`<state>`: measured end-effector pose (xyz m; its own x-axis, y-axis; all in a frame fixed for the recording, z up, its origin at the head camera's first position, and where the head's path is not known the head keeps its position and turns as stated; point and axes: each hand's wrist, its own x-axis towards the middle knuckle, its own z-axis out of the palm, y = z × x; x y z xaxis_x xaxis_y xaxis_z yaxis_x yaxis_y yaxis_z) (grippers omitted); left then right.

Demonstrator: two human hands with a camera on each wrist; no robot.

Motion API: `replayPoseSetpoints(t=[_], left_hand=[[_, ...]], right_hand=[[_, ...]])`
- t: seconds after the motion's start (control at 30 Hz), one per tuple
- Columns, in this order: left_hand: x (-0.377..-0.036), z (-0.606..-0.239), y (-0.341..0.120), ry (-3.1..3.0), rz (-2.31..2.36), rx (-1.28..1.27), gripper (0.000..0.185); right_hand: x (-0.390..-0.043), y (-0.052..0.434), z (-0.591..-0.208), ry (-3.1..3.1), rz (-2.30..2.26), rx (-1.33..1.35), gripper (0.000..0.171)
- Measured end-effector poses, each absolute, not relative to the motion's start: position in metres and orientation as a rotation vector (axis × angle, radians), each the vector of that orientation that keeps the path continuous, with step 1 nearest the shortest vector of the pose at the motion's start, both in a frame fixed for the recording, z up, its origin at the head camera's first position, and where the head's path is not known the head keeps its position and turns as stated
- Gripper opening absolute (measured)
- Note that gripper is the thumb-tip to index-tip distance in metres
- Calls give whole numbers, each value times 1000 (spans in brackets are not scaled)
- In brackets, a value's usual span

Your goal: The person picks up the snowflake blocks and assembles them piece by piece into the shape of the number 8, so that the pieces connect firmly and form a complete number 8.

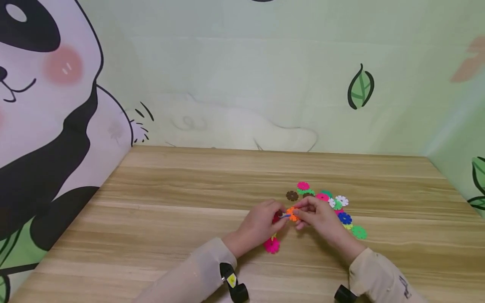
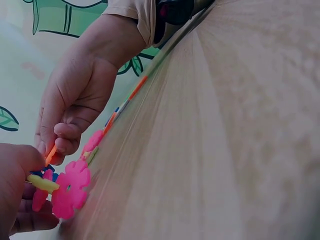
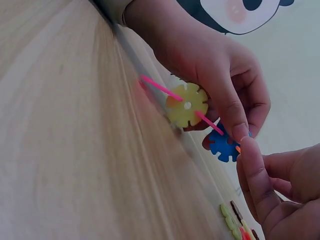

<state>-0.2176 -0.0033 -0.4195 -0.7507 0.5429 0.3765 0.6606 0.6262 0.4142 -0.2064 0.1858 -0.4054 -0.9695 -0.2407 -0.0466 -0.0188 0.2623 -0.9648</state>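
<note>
A wooden table (image 1: 170,202) stands against a pale green wall (image 1: 242,75) painted with a panda (image 1: 41,105) and leaf (image 1: 361,87)

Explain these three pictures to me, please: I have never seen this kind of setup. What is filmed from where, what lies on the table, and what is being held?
No machine here: a person works with two bare hands. The wide picture comes from a camera on the head, looking down at a wooden table. The other two come from cameras strapped to the wrists, so each looks sideways along the tabletop and mainly shows the opposite hand.

The left hand holds a small assembly of flower-shaped plastic discs slotted together: yellow, pink, blue and red ones show. The right hand pinches an orange disc against that assembly.

Behind the hands lies a loose pile of discs in pink, green, white, blue and brown. A printed backdrop with a panda surrounds the table.
</note>
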Motion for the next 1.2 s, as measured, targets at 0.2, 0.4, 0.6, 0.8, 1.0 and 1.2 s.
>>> replayPoseSetpoints(t=[0.2, 0.4, 0.6, 0.8, 1.0, 1.2], left_hand=[[-218, -416, -1, -2710, -864, -964, 35], [-218, -415, 1, -2723, -872, -969, 35], [-219, -411, 0, -2768, -877, -972, 31], [-220, -411, -4, -2818, -852, -912, 30], [-220, -410, -6, -2845, -825, -889, 37], [-220, -408, -6, -2853, -785, -891, 34]], right_hand=[[-206, 184, -404, 2372, -1739, -238, 32], [-206, 184, -407, 2448, -1658, -251, 27], [-205, 182, -405, 2552, -1558, -320, 23], [-206, 189, -397, 2824, -1307, -354, 15], [-206, 200, -389, 2989, -966, -397, 18], [-206, 203, -388, 2923, -765, -400, 25]])
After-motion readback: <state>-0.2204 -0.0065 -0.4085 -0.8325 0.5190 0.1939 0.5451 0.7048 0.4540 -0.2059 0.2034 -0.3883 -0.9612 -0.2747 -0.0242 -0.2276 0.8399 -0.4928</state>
